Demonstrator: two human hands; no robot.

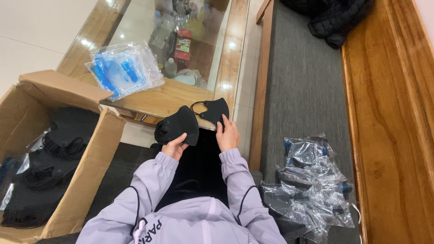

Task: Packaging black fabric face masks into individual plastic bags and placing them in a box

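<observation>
Masks, black: stack [177, 126] clenched in left hand [174, 147] over lap; single mask [213, 110] pinched by right hand [228, 134], peeled apart at near table edge [181, 97]. Packed bags [309, 185] right on bench.

Cardboard box [97, 153] left; bagged masks [312, 190] on bench [303, 90].

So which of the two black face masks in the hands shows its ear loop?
The black fabric mask at the right hand; the left hand's mask shows none.
</observation>
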